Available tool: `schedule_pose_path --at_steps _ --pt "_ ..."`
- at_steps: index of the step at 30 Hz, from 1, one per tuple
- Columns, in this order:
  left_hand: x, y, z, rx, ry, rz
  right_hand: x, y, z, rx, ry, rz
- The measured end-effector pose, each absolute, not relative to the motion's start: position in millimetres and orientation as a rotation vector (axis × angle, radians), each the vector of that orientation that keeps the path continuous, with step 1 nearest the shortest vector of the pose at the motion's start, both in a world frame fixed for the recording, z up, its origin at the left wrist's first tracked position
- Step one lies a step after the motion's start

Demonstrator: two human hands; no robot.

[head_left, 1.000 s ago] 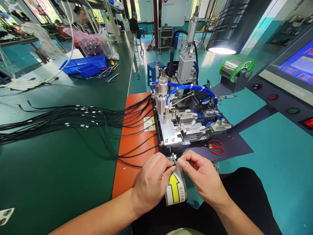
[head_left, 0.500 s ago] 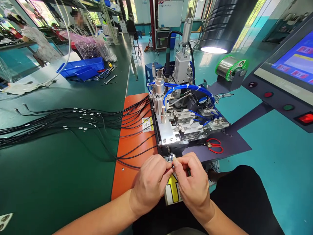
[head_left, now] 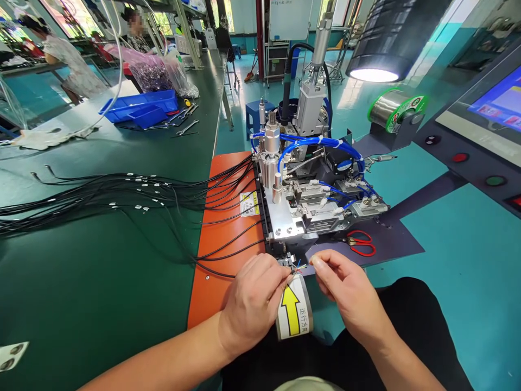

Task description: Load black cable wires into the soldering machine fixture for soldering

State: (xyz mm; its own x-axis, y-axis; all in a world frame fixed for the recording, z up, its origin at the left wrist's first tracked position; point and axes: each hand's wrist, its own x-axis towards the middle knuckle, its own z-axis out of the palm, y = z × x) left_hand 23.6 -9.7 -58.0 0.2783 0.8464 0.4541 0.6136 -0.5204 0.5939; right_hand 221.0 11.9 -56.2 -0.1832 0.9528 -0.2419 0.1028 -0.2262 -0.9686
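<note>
Black cables point(head_left: 101, 187) lie across the table point(head_left: 101, 293), onto the orange board point(head_left: 207, 296). Left hand point(head_left: 256, 290) clamped on one cable end point(head_left: 293, 271) near the yellow arrow point(head_left: 291, 312) — coloured wires point(head_left: 300, 266) poking out. Right hand point(head_left: 345, 283) just beside, thumb and finger pinched together — can't tell if touching wires. Step looks like separating strands; next move probably needs a fine fingertip grip. Cable mostly hidden by the hand; screen point(head_left: 499, 108) cut off.

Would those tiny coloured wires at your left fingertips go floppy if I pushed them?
The coloured wires would probably bend easily, because they look so thin. They might not flop completely: they stick out past the left hand. They may spread further, since they fan apart.
</note>
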Motion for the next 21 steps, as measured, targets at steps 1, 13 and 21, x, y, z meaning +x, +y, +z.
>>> schedule_pose_path --at_steps 1,13,21 --pt "23.7 -9.7 -57.9 2.247 1.338 1.086 220.4 12.8 -54.7 -1.337 -1.312 1.508" --pt "23.4 -9.1 -57.9 2.260 1.340 1.068 217.8 13.0 -52.6 -1.287 -1.343 1.580" --pt "24.5 -9.7 -56.9 2.241 1.373 1.060 218.9 11.6 -52.9 -1.232 -1.324 1.572"
